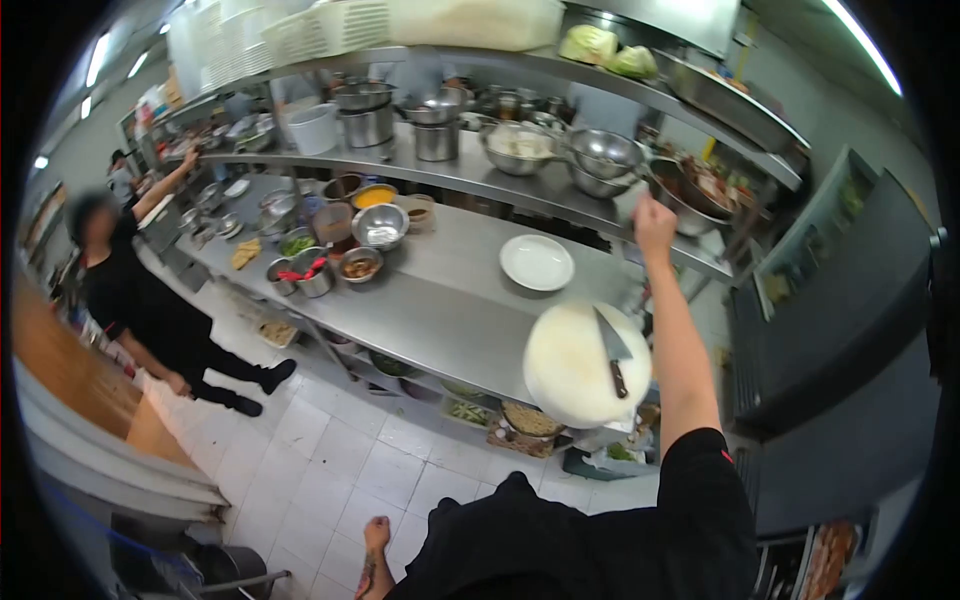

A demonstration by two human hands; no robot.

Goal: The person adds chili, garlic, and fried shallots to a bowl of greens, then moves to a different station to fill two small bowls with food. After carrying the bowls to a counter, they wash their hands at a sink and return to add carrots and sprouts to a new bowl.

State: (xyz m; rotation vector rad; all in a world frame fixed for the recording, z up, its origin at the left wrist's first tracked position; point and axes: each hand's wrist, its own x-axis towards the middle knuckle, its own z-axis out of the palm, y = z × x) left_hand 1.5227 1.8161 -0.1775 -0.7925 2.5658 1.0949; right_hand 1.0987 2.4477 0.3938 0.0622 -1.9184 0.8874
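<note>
My right hand (pixel 655 228) is stretched out to the middle shelf with its fingers curled. It is beside a large metal bowl (pixel 690 214) at the right end; what the fingers hold, if anything, is hidden. Below that arm, a cleaver-like kitchen knife (pixel 613 350) with a dark handle lies on a thick round white cutting board (pixel 560 365). A white plate (pixel 537 263) stands on the steel counter behind the board. My left hand (pixel 377 532) hangs low over the floor, closed, with nothing visible in it.
Metal bowls (pixel 607 155), pots (pixel 436 140) and a white bucket (pixel 314 130) line the middle shelf (pixel 400 165). Food containers (pixel 375 195) crowd the counter's left part. A person in black (pixel 140 290) stands at left, one arm raised to the shelf. Dark refrigerator doors (pixel 840 320) flank the right.
</note>
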